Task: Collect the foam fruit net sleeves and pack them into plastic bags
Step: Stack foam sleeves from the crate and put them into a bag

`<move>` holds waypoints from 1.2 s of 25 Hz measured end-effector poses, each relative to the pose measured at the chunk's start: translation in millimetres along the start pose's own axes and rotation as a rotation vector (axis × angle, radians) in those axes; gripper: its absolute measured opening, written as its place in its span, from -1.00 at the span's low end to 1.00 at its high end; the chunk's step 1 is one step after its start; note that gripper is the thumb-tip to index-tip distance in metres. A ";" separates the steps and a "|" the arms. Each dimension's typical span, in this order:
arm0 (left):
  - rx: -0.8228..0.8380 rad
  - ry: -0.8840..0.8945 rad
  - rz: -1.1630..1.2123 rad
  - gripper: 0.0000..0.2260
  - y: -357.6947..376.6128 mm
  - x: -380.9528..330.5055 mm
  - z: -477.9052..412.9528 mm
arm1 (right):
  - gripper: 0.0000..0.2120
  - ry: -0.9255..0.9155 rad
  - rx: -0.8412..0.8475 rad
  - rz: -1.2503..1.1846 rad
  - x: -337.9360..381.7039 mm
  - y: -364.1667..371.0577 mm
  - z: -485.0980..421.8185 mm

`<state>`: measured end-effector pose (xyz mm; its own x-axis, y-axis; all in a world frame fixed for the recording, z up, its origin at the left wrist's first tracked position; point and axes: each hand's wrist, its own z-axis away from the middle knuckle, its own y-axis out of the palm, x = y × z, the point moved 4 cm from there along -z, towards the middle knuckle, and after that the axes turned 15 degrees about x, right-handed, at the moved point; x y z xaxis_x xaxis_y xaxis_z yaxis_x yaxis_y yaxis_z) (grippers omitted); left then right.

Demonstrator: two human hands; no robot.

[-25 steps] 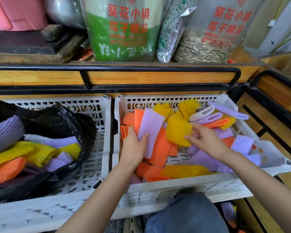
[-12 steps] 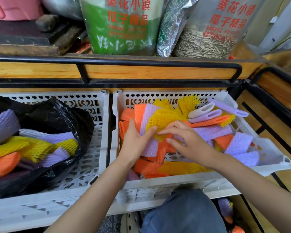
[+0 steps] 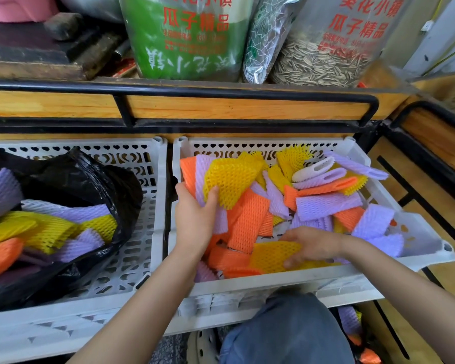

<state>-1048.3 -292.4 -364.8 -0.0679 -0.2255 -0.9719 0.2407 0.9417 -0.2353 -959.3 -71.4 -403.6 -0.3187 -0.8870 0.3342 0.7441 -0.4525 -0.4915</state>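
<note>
Left hand (image 3: 195, 216): gripped a stack (image 3: 229, 179) of sleeves at centre frame, thumb across the yellow top one, fingers curled behind.
Right hand (image 3: 313, 245): lay palm-down on a yellow sleeve (image 3: 268, 256) at lower centre. The fingers were bent over its right end, but I could not tell whether they had actually pinched it.
Stack axis: long axis ran up the frame, held at the lower ends. The tops fanned out, orange and purple near upright and yellow leaning to the upper right.
Yellow sleeve axis: lay flat with its long axis left to right, along the near wall of the right crate (image 3: 273, 278).
Loose sleeves (image 3: 326, 203): filled the right crate from centre to upper right, most lying crosswise with their ends toward the right edge.
Bag (image 3: 84, 185): black, mouth open, at left of frame in the left crate (image 3: 153, 206), and already part full of sleeves.
Doing it well: probably turn the yellow sleeve a quarter so that it lined up with the stack, then slide it under the left thumb and square the lower ends. A fanned bundle would likely spring apart.
Grip: foam crushes and rebounds, so a firm, flat squeeze seemed better than fingertips.
Next: the stack looked near a handful — carrying it left to the bag soon seemed wise.
</note>
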 end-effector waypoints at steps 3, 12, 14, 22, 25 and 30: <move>-0.042 0.013 -0.044 -0.75 -1.6 -2.0 0.8 | -0.61 -0.143 -0.405 -0.182 2.3 -30.0 16.4; 0.388 -0.082 0.194 -0.62 18.5 10.4 -4.1 | -0.74 -0.499 -0.893 -0.432 70.3 -37.9 25.9; 0.427 -0.073 0.301 -0.43 19.4 9.3 -3.0 | -0.77 -0.422 -0.878 -0.260 78.7 -39.8 18.1; 0.120 0.015 0.249 -0.50 6.7 -5.7 -1.4 | -0.57 -0.605 -0.691 -0.059 101.8 -35.4 17.9; 0.047 0.035 0.187 -0.56 1.6 -4.6 -2.3 | -0.61 -0.694 -0.647 -0.375 87.6 -39.0 18.3; -0.020 0.013 0.168 -0.58 -5.8 -0.9 -4.0 | -0.45 -0.399 -0.707 -0.505 30.9 -48.8 -18.9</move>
<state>-1053.5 -296.7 -362.5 -0.0404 -0.0614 -0.9973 0.2305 0.9706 -0.0691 -1016.5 -78.4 -384.5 -0.1838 -0.5343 0.8251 0.0053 -0.8399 -0.5427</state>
